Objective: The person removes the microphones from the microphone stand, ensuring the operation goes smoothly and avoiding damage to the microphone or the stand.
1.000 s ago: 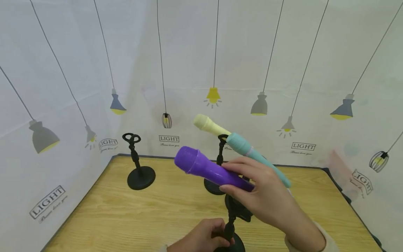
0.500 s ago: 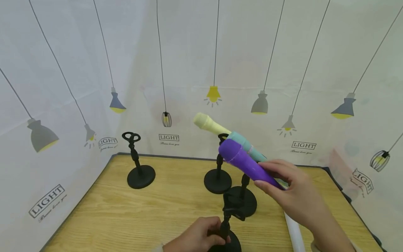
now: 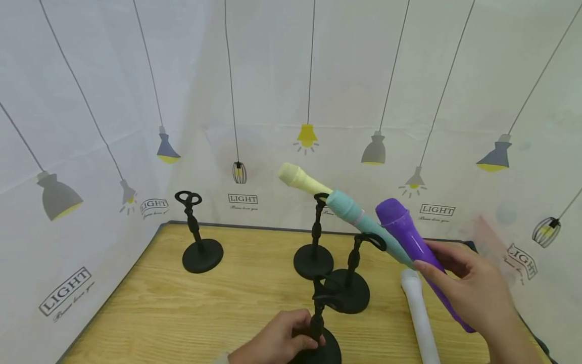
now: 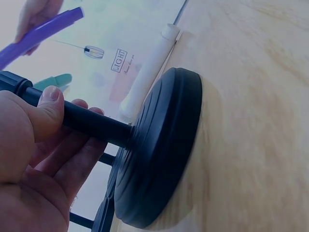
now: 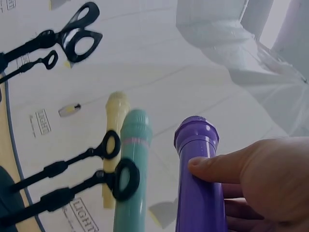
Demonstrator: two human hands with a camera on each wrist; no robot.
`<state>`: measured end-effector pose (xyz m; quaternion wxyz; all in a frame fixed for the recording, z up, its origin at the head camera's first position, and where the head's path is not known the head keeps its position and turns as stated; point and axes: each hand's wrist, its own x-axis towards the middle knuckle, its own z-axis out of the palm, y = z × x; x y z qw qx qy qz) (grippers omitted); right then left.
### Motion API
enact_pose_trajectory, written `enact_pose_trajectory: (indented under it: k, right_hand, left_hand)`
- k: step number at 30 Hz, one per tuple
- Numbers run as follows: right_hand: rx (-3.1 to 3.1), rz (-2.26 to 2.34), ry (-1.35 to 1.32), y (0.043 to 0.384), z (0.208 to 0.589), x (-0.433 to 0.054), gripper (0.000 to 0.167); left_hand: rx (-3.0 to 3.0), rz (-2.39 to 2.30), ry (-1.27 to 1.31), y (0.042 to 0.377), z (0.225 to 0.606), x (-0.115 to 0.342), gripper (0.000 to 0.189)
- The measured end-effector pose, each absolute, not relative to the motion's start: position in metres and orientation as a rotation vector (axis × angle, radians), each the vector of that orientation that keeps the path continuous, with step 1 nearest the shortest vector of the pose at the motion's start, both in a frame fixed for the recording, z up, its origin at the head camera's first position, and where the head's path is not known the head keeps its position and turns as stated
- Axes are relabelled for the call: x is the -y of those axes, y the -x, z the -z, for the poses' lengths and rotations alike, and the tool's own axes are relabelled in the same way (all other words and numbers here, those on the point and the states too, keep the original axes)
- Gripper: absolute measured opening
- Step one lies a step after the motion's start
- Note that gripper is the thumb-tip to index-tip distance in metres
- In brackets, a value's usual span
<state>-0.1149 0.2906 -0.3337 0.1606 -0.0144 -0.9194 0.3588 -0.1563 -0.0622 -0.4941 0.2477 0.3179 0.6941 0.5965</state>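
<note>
On wood table (image 3: pixel 218 298), nearest stand (image 3: pixel 317 323) is gripped by left hand (image 3: pixel 279 337), purple microphone (image 3: pixel 421 254) right of it by right hand (image 3: pixel 479 288); apparently pre-mounting, clip (image 3: pixel 329 302) alignment likely needed next.

Glossy purple microphone (image 5: pixel 200 203), matt black stand (image 4: pixel 161 150)

A purple microphone (image 3: pixel 410 236) slants midair, the nearest black stand (image 4: pixel 158 145) upright.

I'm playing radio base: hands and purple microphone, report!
Right hand holding purple microphone. Left hand gripping nearest stand. Possibly in the way: stand behind, with teal microphone.
</note>
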Motion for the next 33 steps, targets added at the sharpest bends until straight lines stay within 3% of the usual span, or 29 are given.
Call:
enact_pose_trajectory:
  k: [5, 12, 27, 33]
  right_hand:
    - [2.651, -1.038, 0.148, 0.116, 0.346, -0.307, 0.050]
    - [2.700, -1.101, 0.363, 0.118, 0.364, -0.329, 0.072]
    - [2.845, -1.116, 0.615, 0.132, 0.422, -0.365, 0.092]
    - [2.840, -1.084, 0.753, 0.133, 0.448, -0.366, 0.090]
  left_hand:
    - [-1.940, -1.618, -0.839, 0.157, 0.492, 0.065, 0.010]
    - [-1.981, -1.631, -0.854, 0.156, 0.491, 0.068, 0.006]
    - [-1.952, -1.650, -0.857, 0.158, 0.489, 0.069, 0.007]
    - [-1.943, -1.648, -0.872, 0.158, 0.490, 0.069, 0.007]
